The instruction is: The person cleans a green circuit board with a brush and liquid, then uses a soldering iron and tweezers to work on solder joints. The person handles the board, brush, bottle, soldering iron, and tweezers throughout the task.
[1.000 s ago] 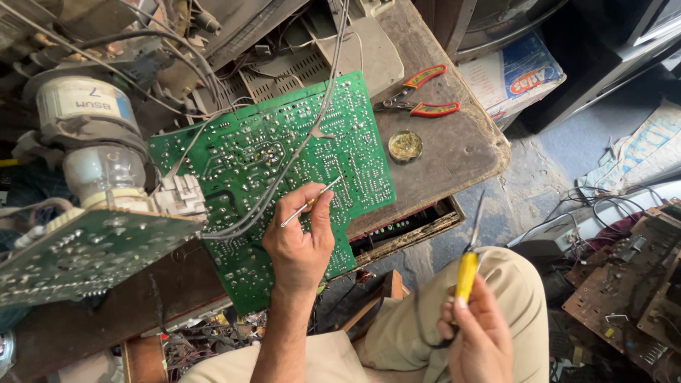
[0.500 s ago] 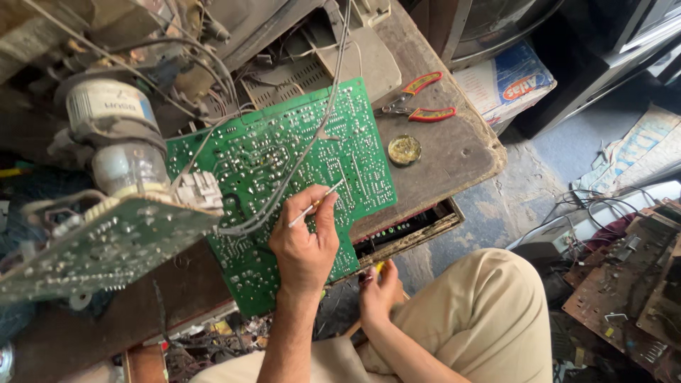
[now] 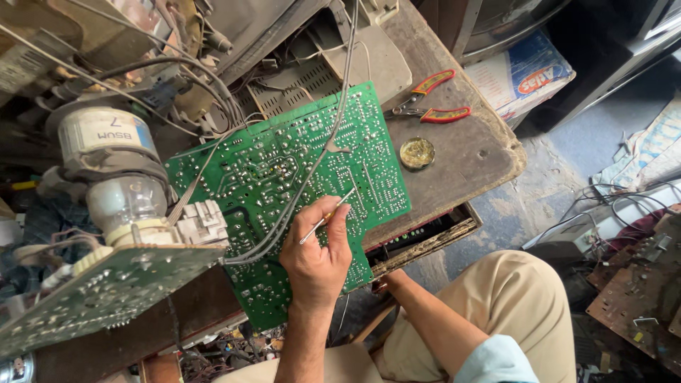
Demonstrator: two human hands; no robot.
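Note:
A green circuit board lies solder side up on a worn wooden table. My left hand rests on the board's near edge and pinches a thin metal wire, whose tip points at the board's right half. A grey cable crosses the board from the top. My right hand reaches under the table's front edge, just right of the board. Only its wrist and forearm show; the fingers are hidden.
Red-handled pliers and a small round tin lie on the table right of the board. A picture tube's neck and a second circuit board crowd the left. More boards and cables lie on the floor at right.
My right hand held a yellow-handled tool over my thigh, then swung left and down under the table edge; the tool is out of sight now. My left hand stayed on the board.

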